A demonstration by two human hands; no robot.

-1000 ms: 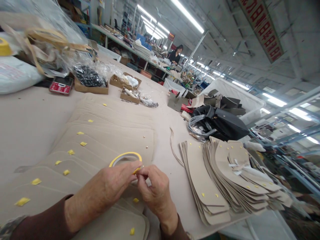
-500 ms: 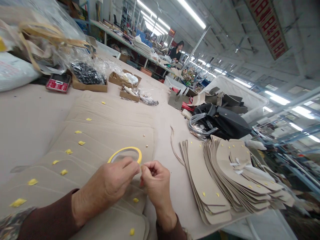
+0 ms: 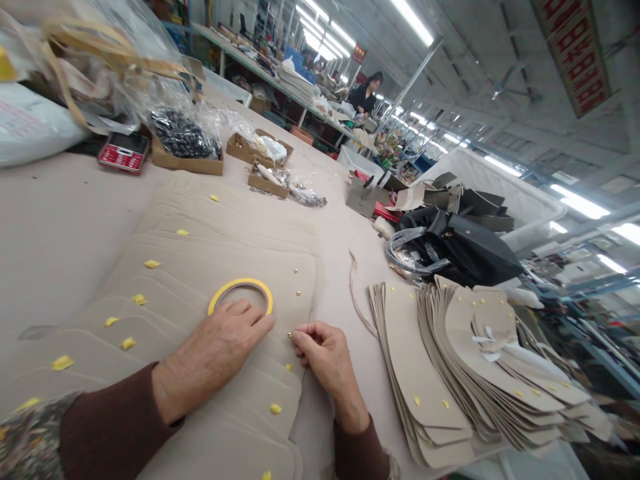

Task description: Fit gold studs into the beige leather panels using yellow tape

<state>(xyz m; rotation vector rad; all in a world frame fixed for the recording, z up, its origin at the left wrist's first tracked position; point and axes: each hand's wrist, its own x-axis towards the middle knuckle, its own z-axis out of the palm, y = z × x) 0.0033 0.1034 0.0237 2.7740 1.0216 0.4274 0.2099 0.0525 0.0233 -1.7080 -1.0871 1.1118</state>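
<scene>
My left hand (image 3: 220,343) lies flat on a beige leather panel (image 3: 210,267), fingers spread, its fingertips on the near rim of a yellow tape roll (image 3: 241,294). My right hand (image 3: 320,350) rests curled beside it, fingertips pinched at a small brass stud (image 3: 289,335) on the panel's edge. Whether the pinch holds anything is too small to see. Several overlapping beige panels carry small yellow tape tabs (image 3: 139,299). Two more studs (image 3: 298,292) sit near the right edge of the upper panel.
A fanned stack of beige cut pieces (image 3: 450,360) lies to the right, a black bag (image 3: 460,247) behind it. Cardboard trays of hardware (image 3: 187,160), a red scale (image 3: 123,152) and plastic bags stand at the back. A person works at a far bench.
Both hands have come down onto the panel. The tape roll, held up in my left hand before, now lies flat on the leather. My right hand has moved to the stud.
</scene>
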